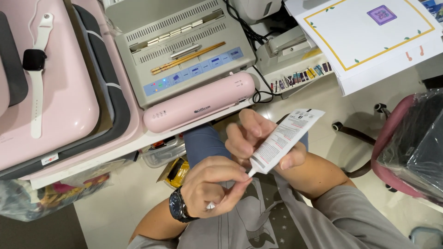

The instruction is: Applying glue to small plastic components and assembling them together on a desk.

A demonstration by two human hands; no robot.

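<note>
My right hand holds a white squeeze tube with printed text, slanted with its narrow nozzle pointing down-left. My left hand, with a dark wristwatch on the wrist, pinches that nozzle tip between thumb and fingers. A small white bit shows under the left palm; I cannot tell what it is. Both hands hover over my lap, just in front of the table edge.
A pink laminator lies at the table's front edge, with a grey binding machine behind it carrying wooden chopsticks. A white smartwatch rests on a pink case to the left. Bordered paper sheets and a plastic-covered chair are on the right.
</note>
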